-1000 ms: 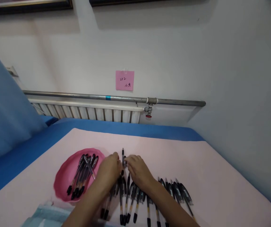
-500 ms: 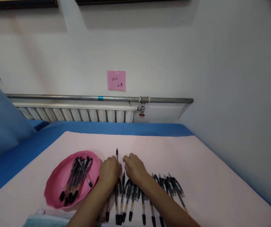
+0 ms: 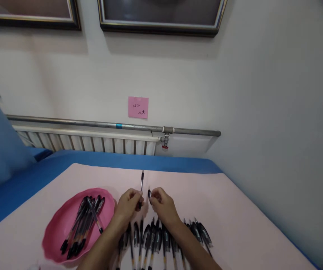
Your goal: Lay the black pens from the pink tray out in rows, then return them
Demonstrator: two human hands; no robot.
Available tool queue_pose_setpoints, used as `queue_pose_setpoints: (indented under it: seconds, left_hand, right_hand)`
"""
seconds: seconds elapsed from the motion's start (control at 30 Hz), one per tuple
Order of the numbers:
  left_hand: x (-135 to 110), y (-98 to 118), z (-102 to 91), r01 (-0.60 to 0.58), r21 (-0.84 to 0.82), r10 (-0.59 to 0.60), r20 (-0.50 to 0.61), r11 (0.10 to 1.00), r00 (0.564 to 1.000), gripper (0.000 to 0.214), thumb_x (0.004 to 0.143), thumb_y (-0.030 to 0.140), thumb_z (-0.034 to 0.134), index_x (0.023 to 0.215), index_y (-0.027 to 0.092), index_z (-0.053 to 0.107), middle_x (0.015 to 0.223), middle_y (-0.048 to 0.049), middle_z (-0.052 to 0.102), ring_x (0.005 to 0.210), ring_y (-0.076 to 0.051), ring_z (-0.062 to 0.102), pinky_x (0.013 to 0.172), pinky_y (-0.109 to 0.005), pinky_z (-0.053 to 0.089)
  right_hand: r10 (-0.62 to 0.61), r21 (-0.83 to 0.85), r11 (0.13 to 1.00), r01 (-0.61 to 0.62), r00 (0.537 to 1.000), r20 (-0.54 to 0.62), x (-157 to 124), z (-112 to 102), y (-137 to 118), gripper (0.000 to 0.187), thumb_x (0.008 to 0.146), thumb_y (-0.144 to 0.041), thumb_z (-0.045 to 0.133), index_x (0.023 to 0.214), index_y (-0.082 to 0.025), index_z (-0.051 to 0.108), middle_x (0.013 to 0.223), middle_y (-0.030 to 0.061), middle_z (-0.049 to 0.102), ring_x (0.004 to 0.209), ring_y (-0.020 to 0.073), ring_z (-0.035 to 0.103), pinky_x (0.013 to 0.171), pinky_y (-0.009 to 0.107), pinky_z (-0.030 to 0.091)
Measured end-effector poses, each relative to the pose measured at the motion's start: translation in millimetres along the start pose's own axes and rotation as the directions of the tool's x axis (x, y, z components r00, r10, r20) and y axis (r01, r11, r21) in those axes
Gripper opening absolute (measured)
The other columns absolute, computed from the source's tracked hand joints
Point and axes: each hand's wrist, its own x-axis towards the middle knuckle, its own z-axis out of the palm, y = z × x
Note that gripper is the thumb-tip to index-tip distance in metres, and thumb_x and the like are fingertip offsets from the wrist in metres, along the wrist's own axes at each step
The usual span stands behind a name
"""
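Upright in the fingers of my left hand (image 3: 128, 204) is an uncapped black pen (image 3: 142, 182), its tip pointing away from me. My right hand (image 3: 163, 204) pinches a black pen cap (image 3: 149, 195) just to the right of it; pen and cap are apart. Below my hands lies a row of uncapped pens (image 3: 140, 240) with loose black caps (image 3: 136, 233) among them, partly hidden by my forearms. To the left, a pink scalloped bowl (image 3: 50, 228) holds several capped pens (image 3: 79, 225).
A pale pink sheet (image 3: 248, 225) covers the blue-edged table (image 3: 150, 163). Behind it are a white radiator (image 3: 93, 144), a metal pipe (image 3: 135, 126) and a valve (image 3: 165, 140). A pink note (image 3: 138, 107) is on the wall, and blue cloth (image 3: 3, 146) hangs at left.
My hands have lifted from the row of pens. The cap now shows in my right fingers and more of the pen shows in my left. The view has tilted upward.
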Motion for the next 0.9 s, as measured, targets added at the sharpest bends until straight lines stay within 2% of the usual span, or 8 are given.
queue_pose_setpoints:
  seconds: [0.17, 0.27, 0.33, 0.43, 0.5, 0.67, 0.8, 0.9]
  left_hand:
    - [-34.3, 13.6, 7.8, 0.085, -0.433, 0.024, 0.239, 0.897, 0.971, 0.027, 0.071, 0.044, 0.061, 0.073, 0.018, 0.054, 0.083, -0.0056, 0.065, 0.078, -0.018, 0.063, 0.072, -0.033, 0.049]
    - [-55.6, 15.9, 12.8, 0.277, -0.649, 0.018, 0.408, 0.708, 0.913, 0.021, 0.068, 0.034, 0.070, 0.073, 0.017, 0.059, 0.077, -0.0026, 0.063, 0.075, -0.016, 0.062, 0.075, -0.032, 0.047]
    - [-66.0, 15.9, 16.0, 0.323, -0.679, 0.003, 0.432, 0.659, 0.902, 0.018, 0.068, 0.031, 0.071, 0.072, 0.016, 0.061, 0.073, -0.0015, 0.062, 0.073, -0.014, 0.061, 0.074, -0.030, 0.046]
    - [-74.6, 14.3, 20.7, 0.312, -0.654, -0.029, 0.406, 0.689, 0.914, 0.021, 0.066, 0.031, 0.074, 0.066, 0.015, 0.060, 0.067, -0.0007, 0.061, 0.064, -0.011, 0.057, 0.065, -0.025, 0.044]
    - [-76.7, 11.3, 23.9, 0.293, -0.617, -0.031, 0.399, 0.730, 0.916, 0.024, 0.065, 0.033, 0.073, 0.062, 0.014, 0.058, 0.061, 0.0009, 0.057, 0.058, -0.010, 0.052, 0.060, -0.023, 0.041]
    - [-78.8, 1.2, 34.5, 0.167, -0.486, 0.006, 0.335, 0.858, 0.942, 0.027, 0.071, 0.041, 0.067, 0.067, 0.016, 0.059, 0.058, 0.0032, 0.052, 0.055, -0.009, 0.045, 0.054, -0.021, 0.034]
    - [-79.1, -1.4, 36.5, 0.030, -0.346, 0.088, 0.322, 0.938, 0.943, 0.028, 0.068, 0.043, 0.068, 0.069, 0.015, 0.064, 0.061, 0.0020, 0.055, 0.060, -0.011, 0.048, 0.059, -0.022, 0.037]
    - [-72.8, -3.5, 26.1, 0.111, -0.379, 0.009, 0.302, 0.919, 0.953, 0.028, 0.068, 0.043, 0.068, 0.075, 0.016, 0.067, 0.071, -0.0013, 0.064, 0.066, -0.013, 0.054, 0.062, -0.022, 0.040]
  right_hand:
    - [0.036, 0.271, 0.962, -0.024, 0.999, -0.037, -25.2, -7.3, -21.4, 0.010, 0.071, -0.028, 0.053, 0.074, -0.020, 0.047, 0.066, -0.0031, 0.054, 0.061, 0.0137, 0.056, 0.054, 0.023, 0.042]
    - [0.000, 0.156, 0.988, 0.012, 0.997, -0.081, -46.2, -13.8, -28.6, 0.007, 0.072, -0.026, 0.053, 0.071, -0.021, 0.049, 0.065, -0.0027, 0.055, 0.063, 0.0143, 0.055, 0.057, 0.024, 0.043]
    - [-0.082, -0.002, 0.997, 0.082, 0.992, -0.101, -61.3, -19.0, -30.1, 0.007, 0.074, -0.024, 0.052, 0.069, -0.020, 0.052, 0.069, -0.0010, 0.057, 0.069, 0.0152, 0.055, 0.062, 0.025, 0.043]
    - [-0.222, -0.149, 0.967, 0.208, 0.971, -0.084, -81.9, -25.9, -30.8, 0.012, 0.078, -0.022, 0.048, 0.068, -0.020, 0.055, 0.077, 0.0021, 0.059, 0.079, 0.0166, 0.054, 0.070, 0.027, 0.041]
    - [-0.256, -0.149, 0.959, 0.243, 0.964, -0.077, -91.3, -29.6, -32.5, 0.015, 0.080, -0.021, 0.046, 0.068, -0.020, 0.054, 0.079, 0.0030, 0.059, 0.080, 0.0166, 0.053, 0.072, 0.027, 0.041]
    - [-0.050, 0.034, 0.998, 0.055, 0.989, -0.141, -95.0, -36.2, -39.0, 0.018, 0.083, -0.029, 0.044, 0.080, -0.019, 0.059, 0.083, 0.0040, 0.062, 0.080, 0.0169, 0.056, 0.072, 0.026, 0.042]
    - [0.035, 0.110, 0.994, -0.017, 0.987, -0.158, -88.5, -38.3, -36.7, 0.021, 0.080, -0.035, 0.050, 0.071, -0.019, 0.059, 0.076, 0.0022, 0.061, 0.077, 0.0173, 0.057, 0.070, 0.026, 0.043]
    - [0.156, 0.240, 0.964, -0.112, 0.972, -0.176, -84.0, -40.8, -32.9, 0.025, 0.081, -0.042, 0.047, 0.075, -0.020, 0.057, 0.067, -0.0004, 0.058, 0.066, 0.0153, 0.055, 0.063, 0.025, 0.043]
